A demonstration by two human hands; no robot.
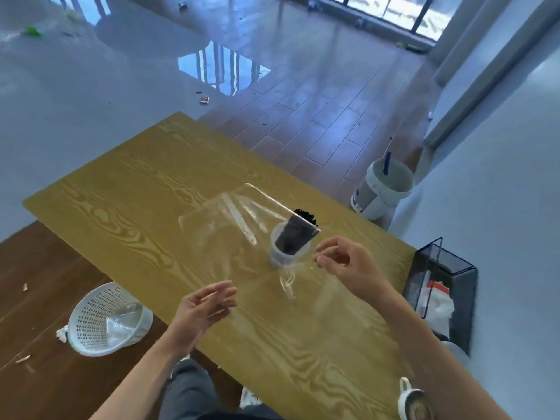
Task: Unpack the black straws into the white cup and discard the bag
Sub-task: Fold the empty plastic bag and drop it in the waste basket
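Bundle of black plastic straws [292, 237] stands in the small white plastic cup [280, 257] on the yellow wood-grain table [127, 207]. Clear, empty plastic bag [230, 219] is held up in the air over the cup. Right hand [342, 263] pinches the bag's near edge with curled fingers. Left hand [201, 310] is relaxed, fingers straight, holding nothing visible. White perforated plastic basket [106, 319] sits on the floor at the left, black wire-mesh bin [442, 283] at the right.

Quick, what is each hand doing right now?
Left hand: open, fingers straight, holding nothing.
Right hand: pinching an edge of the clear bag, which hangs over the white cup.
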